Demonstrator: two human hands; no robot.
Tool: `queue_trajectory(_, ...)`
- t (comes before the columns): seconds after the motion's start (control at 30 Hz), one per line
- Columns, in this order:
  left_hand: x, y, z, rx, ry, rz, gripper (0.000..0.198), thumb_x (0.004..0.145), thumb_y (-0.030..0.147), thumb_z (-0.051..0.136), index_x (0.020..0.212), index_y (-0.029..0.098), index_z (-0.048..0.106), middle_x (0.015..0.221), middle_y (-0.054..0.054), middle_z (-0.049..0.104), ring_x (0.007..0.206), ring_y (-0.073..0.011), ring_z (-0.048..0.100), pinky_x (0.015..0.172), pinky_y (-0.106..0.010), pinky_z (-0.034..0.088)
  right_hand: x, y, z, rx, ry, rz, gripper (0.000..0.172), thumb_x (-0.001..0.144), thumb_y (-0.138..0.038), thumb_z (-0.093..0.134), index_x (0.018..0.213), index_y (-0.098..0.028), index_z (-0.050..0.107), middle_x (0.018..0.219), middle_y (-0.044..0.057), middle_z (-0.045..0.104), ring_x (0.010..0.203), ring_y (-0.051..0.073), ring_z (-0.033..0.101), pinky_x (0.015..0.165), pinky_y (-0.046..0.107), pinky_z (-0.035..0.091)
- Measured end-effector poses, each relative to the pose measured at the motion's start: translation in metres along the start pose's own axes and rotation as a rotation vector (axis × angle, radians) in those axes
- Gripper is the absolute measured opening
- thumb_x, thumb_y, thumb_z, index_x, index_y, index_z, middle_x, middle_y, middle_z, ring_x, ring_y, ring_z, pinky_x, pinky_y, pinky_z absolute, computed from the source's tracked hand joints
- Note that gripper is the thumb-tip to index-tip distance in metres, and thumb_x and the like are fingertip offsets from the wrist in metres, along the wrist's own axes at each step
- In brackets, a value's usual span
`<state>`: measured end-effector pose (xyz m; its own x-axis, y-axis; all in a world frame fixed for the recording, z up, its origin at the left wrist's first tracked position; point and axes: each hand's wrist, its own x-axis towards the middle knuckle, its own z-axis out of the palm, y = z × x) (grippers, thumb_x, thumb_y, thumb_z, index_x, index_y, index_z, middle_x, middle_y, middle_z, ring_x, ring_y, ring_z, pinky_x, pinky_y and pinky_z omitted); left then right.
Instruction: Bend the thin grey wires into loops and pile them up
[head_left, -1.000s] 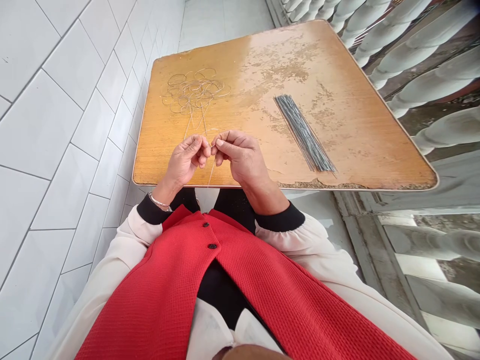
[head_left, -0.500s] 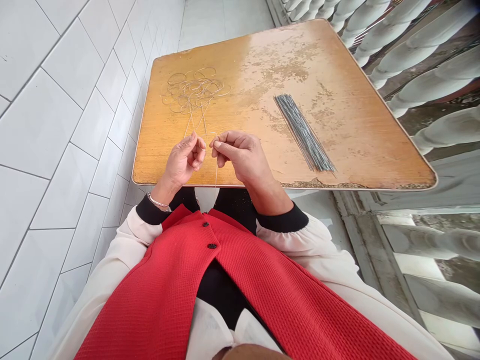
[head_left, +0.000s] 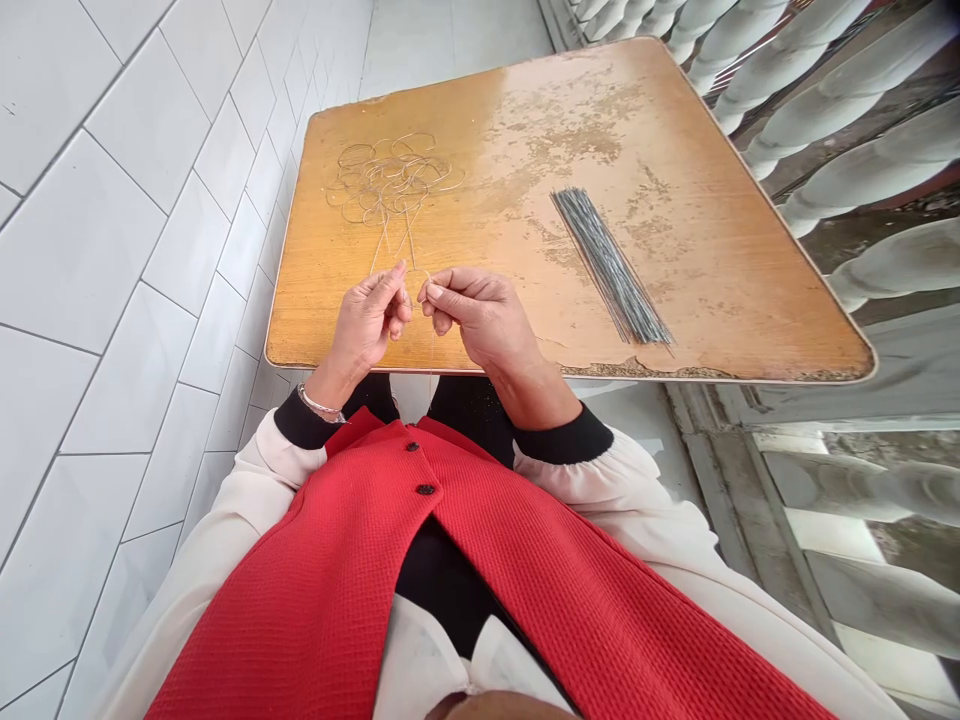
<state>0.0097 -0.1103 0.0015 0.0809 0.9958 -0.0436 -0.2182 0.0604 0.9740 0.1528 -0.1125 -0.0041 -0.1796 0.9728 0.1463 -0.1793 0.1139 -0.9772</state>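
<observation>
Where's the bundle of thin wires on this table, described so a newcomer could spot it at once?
On the scuffed wooden table, look to the right of the right hand. The bundle of thin wires lies there as a straight, slanted strip of grey strands, unlike the loose tangle of pale thread to its left.

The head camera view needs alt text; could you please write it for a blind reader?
A person's left hand and right hand hold a fine pale strand between their fingertips above a worn wooden tabletop. A loose tangle of pale strands and a bundle of dark wires lie on it.
</observation>
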Motion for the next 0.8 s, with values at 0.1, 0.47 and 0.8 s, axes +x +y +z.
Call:
queue_trajectory(0.1, -0.0003, 0.0000, -0.0022, 0.032, 0.006, 0.034, 0.053, 0.090, 0.061, 0.064, 0.061, 0.018, 0.054, 0.049, 0.006, 0.053, 0.036, -0.0010, 0.041, 0.038, -0.018, 0.031, 0.0005, 0.0009, -0.0013, 0.012, -0.010, 0.022, 0.029, 0.084, -0.039, 0.080, 0.070, -0.018, 0.066, 0.064, -0.002, 0.060, 0.047, 0.006, 0.047, 0.046, 0.021, 0.039)
queue_trajectory(0.47, 0.0032, 0.0084, -0.0076, 0.167, 0.003, 0.163, 0.045, 0.087, 0.055, 0.070, 0.065, 0.017, 0.059, 0.053, 0.007, 0.057, 0.040, -0.0006, 0.046, 0.042, -0.016, 0.033, -0.0030, -0.0026, 0.0012, 0.010, 0.005, 0.025, 0.029, 0.082, -0.041, 0.082, 0.071, -0.017, 0.070, 0.066, 0.000, 0.064, 0.047, 0.006, 0.051, 0.045, 0.020, 0.042)
queue_trajectory(0.8, 0.0064, 0.0009, -0.0084, 0.241, 0.054, 0.336, 0.042, 0.088, 0.050, 0.071, 0.065, 0.018, 0.057, 0.055, 0.008, 0.058, 0.043, -0.0006, 0.046, 0.045, -0.017, 0.034, -0.0071, 0.0049, -0.0009, 0.143, -0.012, 0.058, 0.031, 0.077, -0.044, 0.085, 0.086, -0.017, 0.074, 0.071, 0.000, 0.069, 0.047, 0.006, 0.055, 0.047, 0.020, 0.048)
